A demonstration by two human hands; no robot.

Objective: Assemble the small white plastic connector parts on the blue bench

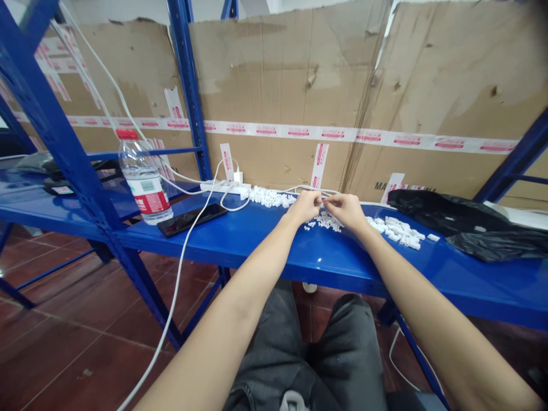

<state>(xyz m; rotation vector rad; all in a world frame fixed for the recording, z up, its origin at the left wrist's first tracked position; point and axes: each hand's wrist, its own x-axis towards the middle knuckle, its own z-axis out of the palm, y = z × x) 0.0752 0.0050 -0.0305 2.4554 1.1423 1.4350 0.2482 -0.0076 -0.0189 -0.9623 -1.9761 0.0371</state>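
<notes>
Over the blue shelf (240, 233), my left hand (305, 206) and my right hand (346, 209) meet with their fingertips almost touching. The fingers of both are closed in a pinch, and whatever lies between them is too small to make out. Small white pieces (329, 221) are scattered just below and between the hands. A pile of white pieces (270, 197) lies left of my left hand. To the right of my right hand is another pile of larger white pieces (399, 231), with one piece (433, 237) lying apart at its right end.
A bottle with a red cap (148, 191) stands at the left beside a black phone (192, 219). A white cable (184, 251) crosses the shelf edge from a power strip (226, 187). Black plastic bags (445, 214) lie at the right. Cardboard (274, 74) stands behind.
</notes>
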